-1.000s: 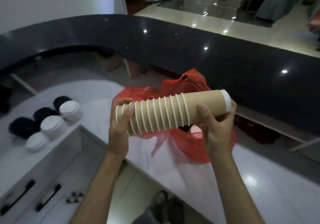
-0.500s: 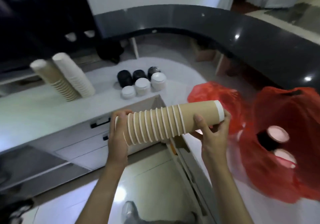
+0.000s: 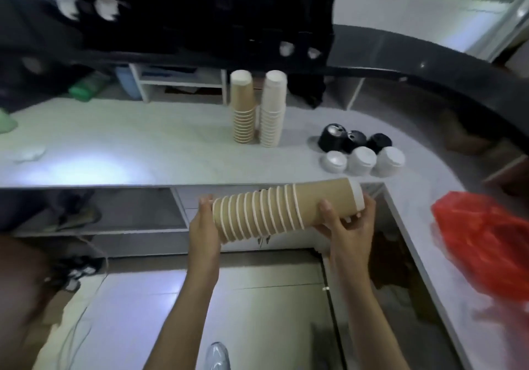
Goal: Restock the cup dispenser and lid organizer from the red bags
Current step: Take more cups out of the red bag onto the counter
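I carry a sideways stack of brown paper cups [image 3: 286, 207] with white rims in front of me. My left hand [image 3: 203, 233] presses against the stack's open-rim end. My right hand [image 3: 347, 226] grips the closed end from below, thumb on top. On the white counter [image 3: 114, 152] stand an upside-down brown cup stack [image 3: 242, 106] and a white cup stack [image 3: 273, 107]. Right of them lie black lid stacks [image 3: 353, 140] and white lid stacks [image 3: 363, 161]. A red bag [image 3: 486, 240] sits blurred at the right.
A dark curved upper counter [image 3: 429, 63] runs behind and to the right. Open shelves [image 3: 100, 212] sit under the white counter. A blue container [image 3: 126, 81] and a green object [image 3: 86, 87] stand at the back left. Shoes and cables lie on the floor.
The view has swung left from the red bags toward the white counter; the standing cup stacks and lids now sit straight ahead. Both hands keep holding the brown cup stack.
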